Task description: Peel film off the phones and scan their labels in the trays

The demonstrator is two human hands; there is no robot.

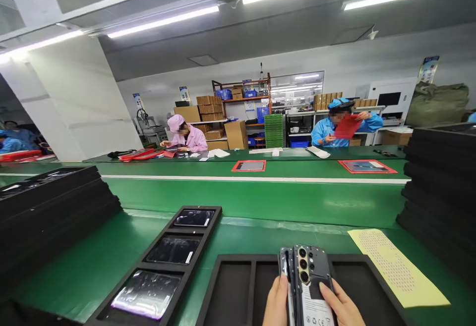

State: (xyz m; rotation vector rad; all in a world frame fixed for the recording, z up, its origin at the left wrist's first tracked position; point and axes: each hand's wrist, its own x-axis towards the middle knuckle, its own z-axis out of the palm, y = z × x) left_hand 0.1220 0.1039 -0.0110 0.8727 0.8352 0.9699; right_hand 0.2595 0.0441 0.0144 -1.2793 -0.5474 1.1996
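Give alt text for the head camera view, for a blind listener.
The left hand and right hand hold smartphone bodies, rear camera lenses showing, over a black compartmented tray. Another black tray with three glossy panels lies left, a yellow printed sheet right. Beyond, one co-worker wears pink, another blue.

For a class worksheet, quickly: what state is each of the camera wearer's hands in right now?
Left hand: closed, holding the left side of the stacked phones.
Right hand: closed, holding their right side, thumb on top.
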